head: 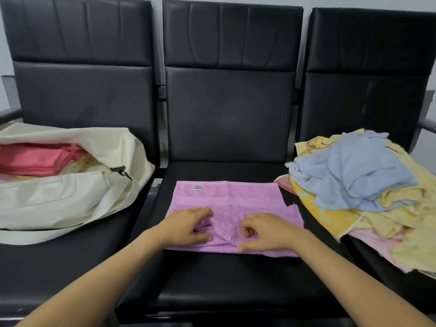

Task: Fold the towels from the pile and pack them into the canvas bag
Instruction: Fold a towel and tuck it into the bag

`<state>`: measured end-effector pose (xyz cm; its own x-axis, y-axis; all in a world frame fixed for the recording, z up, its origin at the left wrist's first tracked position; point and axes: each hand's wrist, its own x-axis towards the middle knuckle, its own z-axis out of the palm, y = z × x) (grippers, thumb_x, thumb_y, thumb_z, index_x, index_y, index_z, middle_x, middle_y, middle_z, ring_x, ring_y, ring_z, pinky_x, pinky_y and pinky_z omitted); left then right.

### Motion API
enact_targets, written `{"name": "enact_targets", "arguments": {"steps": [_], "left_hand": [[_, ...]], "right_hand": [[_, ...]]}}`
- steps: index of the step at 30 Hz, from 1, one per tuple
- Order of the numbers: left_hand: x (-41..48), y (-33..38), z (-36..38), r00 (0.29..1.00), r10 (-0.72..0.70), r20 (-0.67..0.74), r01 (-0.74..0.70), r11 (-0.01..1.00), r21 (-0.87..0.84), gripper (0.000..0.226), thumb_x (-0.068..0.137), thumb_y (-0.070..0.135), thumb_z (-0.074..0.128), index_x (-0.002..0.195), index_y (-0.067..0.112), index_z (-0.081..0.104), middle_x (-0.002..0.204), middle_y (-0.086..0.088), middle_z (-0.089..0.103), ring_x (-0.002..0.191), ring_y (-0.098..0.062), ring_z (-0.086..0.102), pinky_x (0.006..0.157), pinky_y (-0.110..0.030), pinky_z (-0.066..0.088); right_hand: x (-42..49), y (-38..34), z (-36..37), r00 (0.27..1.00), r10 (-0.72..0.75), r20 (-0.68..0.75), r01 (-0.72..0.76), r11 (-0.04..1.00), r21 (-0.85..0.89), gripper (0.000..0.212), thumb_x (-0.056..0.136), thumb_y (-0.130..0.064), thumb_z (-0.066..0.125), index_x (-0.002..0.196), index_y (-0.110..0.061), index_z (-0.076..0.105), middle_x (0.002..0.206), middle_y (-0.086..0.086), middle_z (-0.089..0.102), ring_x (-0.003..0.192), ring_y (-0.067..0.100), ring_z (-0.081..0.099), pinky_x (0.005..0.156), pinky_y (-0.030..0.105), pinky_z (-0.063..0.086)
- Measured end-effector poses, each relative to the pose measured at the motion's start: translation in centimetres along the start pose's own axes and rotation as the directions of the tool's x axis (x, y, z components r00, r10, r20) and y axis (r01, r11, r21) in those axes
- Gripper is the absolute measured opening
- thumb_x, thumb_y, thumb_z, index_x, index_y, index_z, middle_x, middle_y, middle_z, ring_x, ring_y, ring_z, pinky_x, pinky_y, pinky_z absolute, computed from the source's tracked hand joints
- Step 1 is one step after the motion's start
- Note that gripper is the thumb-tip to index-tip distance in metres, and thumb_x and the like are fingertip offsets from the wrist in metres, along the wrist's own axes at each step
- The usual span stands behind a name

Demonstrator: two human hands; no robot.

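Observation:
A lilac towel (236, 197) lies spread on the middle black seat, a small label near its far edge. My left hand (188, 226) and my right hand (264, 230) rest on its near part, each pinching a fold of the cloth between thumb and fingers at the centre. A cream canvas bag (70, 197) lies open on the left seat, with folded pink and pale yellow towels (35, 159) inside. The pile of unfolded towels (368, 185), blue on top of yellow and pink ones, sits on the right seat.
Three black padded seats (226, 284) stand side by side with tall backs (231, 109). The bag's strap (47, 234) trails over the left seat's front. A black buckle (120, 171) hangs at the bag's opening. Metal armrests show at both outer edges.

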<state>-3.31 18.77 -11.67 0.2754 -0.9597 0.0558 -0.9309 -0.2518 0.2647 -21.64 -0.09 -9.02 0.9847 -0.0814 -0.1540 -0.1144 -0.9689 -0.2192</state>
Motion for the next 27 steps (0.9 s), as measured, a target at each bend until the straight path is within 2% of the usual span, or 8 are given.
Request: {"name": "enact_targets", "arguments": {"steps": [2, 4, 7, 10, 14, 18, 22, 27], "left_hand": [[0.0, 0.5, 0.7, 0.968, 0.148, -0.205, -0.136, 0.988, 0.075, 0.026, 0.085, 0.038, 0.056, 0.104, 0.022, 0.051, 0.100, 0.009, 0.061, 0.082, -0.018, 0.059, 0.075, -0.031, 0.047], [0.4, 0.9, 1.3, 0.853, 0.336, -0.400, -0.252, 0.935, 0.248, 0.021, 0.080, 0.034, 0.058, 0.097, 0.021, 0.054, 0.102, 0.003, 0.061, 0.082, -0.019, 0.057, 0.079, -0.030, 0.044], [1.0, 1.9, 2.5, 0.751, 0.477, -0.457, -0.338, 0.872, 0.354, 0.028, 0.085, 0.041, 0.065, 0.097, 0.017, 0.059, 0.104, -0.003, 0.060, 0.090, -0.019, 0.052, 0.083, -0.031, 0.040], [1.1, 2.8, 3.3, 0.744, 0.467, -0.478, -0.323, 0.878, 0.354, 0.025, 0.090, 0.040, 0.060, 0.091, 0.015, 0.063, 0.090, 0.001, 0.060, 0.080, -0.019, 0.051, 0.079, -0.030, 0.041], [1.3, 3.3, 2.4, 0.783, 0.289, -0.551, -0.201, 0.956, 0.215, 0.011, 0.083, 0.023, 0.049, 0.090, 0.019, 0.055, 0.073, 0.003, 0.056, 0.060, -0.020, 0.052, 0.066, -0.025, 0.038], [0.9, 4.4, 0.5, 0.887, -0.146, -0.439, 0.029, 0.965, -0.262, 0.043, 0.080, 0.043, 0.021, 0.101, 0.017, 0.048, 0.090, 0.009, 0.047, 0.072, -0.020, 0.049, 0.065, -0.035, 0.042], [0.6, 5.2, -0.5, 0.913, -0.042, -0.406, -0.005, 0.993, -0.116, 0.042, 0.092, 0.054, 0.032, 0.115, 0.021, 0.045, 0.101, 0.017, 0.044, 0.072, -0.021, 0.053, 0.065, -0.035, 0.043], [0.5, 2.9, -1.6, 0.913, -0.168, -0.371, 0.139, 0.985, -0.106, 0.018, 0.099, 0.020, 0.033, 0.114, 0.019, 0.043, 0.111, 0.002, 0.053, 0.077, -0.029, 0.054, 0.070, -0.039, 0.045]], "right_hand": [[-0.1, -0.7, 0.5, 0.999, -0.025, -0.019, 0.024, 0.997, -0.079, 0.035, 0.085, -0.056, 0.057, 0.087, -0.021, 0.053, 0.088, -0.008, 0.055, 0.078, 0.012, 0.049, 0.068, 0.028, 0.043], [-0.2, -1.1, 0.4, 0.998, -0.037, -0.053, 0.031, 0.995, -0.095, 0.021, 0.090, -0.039, 0.053, 0.088, -0.018, 0.053, 0.089, -0.005, 0.055, 0.077, 0.013, 0.048, 0.067, 0.029, 0.042], [-0.2, -1.4, 0.3, 0.996, 0.006, -0.084, -0.009, 0.999, -0.032, 0.011, 0.092, -0.024, 0.048, 0.089, -0.017, 0.056, 0.086, -0.002, 0.060, 0.073, 0.013, 0.050, 0.067, 0.030, 0.044], [-0.1, -1.4, 0.0, 0.987, 0.107, -0.121, -0.071, 0.960, 0.271, 0.007, 0.094, -0.020, 0.049, 0.092, -0.022, 0.056, 0.084, -0.005, 0.061, 0.076, 0.013, 0.056, 0.072, 0.031, 0.048], [0.3, -1.3, -0.9, 0.951, 0.200, -0.234, -0.049, 0.849, 0.526, 0.011, 0.101, -0.019, 0.041, 0.092, -0.023, 0.047, 0.082, -0.003, 0.055, 0.072, 0.012, 0.047, 0.070, 0.034, 0.044], [0.4, -1.3, -1.7, 0.965, 0.099, -0.241, 0.036, 0.865, 0.500, 0.017, 0.090, -0.036, 0.065, 0.100, -0.029, 0.053, 0.081, -0.017, 0.054, 0.072, 0.000, 0.050, 0.068, 0.015, 0.041], [0.5, -0.4, -2.8, 0.940, 0.050, -0.339, 0.126, 0.869, 0.478, 0.010, 0.094, -0.021, 0.060, 0.097, -0.030, 0.062, 0.098, -0.016, 0.061, 0.094, 0.001, 0.056, 0.082, 0.016, 0.045], [-0.5, 2.8, -4.4, 0.927, 0.176, -0.330, -0.009, 0.893, 0.451, 0.014, 0.095, -0.017, 0.058, 0.101, -0.026, 0.068, 0.099, -0.019, 0.065, 0.095, -0.004, 0.057, 0.079, 0.011, 0.040]]}}
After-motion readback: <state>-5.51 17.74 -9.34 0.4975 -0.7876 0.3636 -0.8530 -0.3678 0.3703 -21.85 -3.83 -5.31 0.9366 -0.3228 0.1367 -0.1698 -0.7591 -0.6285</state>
